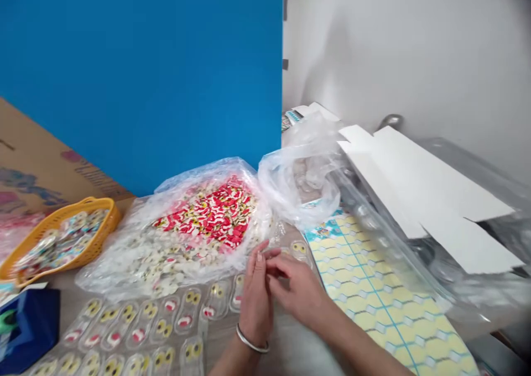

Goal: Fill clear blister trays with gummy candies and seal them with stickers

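Observation:
My left hand, with a silver bangle on its wrist, meets my right hand near the table's middle. The fingers of both are drawn together and touch at the tips; whatever they pinch is too small or hidden to make out. Just beyond them lies an open clear plastic bag heaped with small red-and-white and yellow eye-like pieces. Left of my hands, clear plastic blister shells are laid in rows. Many hold yellow eye pieces and a red-and-white piece.
A yellow basket of packed pieces stands at the left, behind a dark blue box. On the right are yellow printed sheets, white card strips and a crumpled plastic bag. A blue panel rises behind the table.

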Demonstrator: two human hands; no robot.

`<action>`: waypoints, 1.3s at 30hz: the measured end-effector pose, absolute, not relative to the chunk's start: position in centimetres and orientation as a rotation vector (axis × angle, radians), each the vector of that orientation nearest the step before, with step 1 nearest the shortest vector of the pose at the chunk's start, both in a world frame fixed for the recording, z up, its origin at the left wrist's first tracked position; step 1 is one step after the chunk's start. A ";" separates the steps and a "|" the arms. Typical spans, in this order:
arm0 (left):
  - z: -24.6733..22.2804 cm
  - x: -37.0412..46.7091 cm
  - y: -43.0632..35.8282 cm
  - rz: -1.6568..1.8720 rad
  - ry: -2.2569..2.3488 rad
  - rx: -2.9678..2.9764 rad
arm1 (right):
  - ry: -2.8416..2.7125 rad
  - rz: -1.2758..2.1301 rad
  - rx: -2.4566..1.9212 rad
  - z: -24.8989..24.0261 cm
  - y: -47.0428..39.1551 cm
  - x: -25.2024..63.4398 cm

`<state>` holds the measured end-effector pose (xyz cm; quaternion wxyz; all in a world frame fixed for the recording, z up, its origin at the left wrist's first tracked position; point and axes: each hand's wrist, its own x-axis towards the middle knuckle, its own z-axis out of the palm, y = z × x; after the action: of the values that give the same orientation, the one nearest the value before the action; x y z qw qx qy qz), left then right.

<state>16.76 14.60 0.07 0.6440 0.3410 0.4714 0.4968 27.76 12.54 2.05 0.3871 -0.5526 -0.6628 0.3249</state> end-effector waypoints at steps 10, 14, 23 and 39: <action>0.4 9.4 20.6 1.165 1.172 0.392 | -2.134 0.400 -1.813 0.8 30.4 24.5; -0.2 8.5 21.2 1.143 1.143 0.367 | -2.165 0.364 -1.896 -1.1 33.9 22.6; -1.1 8.1 22.2 1.105 1.133 0.420 | -2.155 0.498 -1.896 -2.3 35.5 24.8; -1.1 8.2 22.6 1.114 1.130 0.430 | -1.831 0.744 -1.649 -1.1 33.1 24.4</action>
<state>8.17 22.64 -1.10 0.6809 0.1917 0.5034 0.4962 24.45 33.12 -1.06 0.2800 -0.6148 -0.6830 0.2775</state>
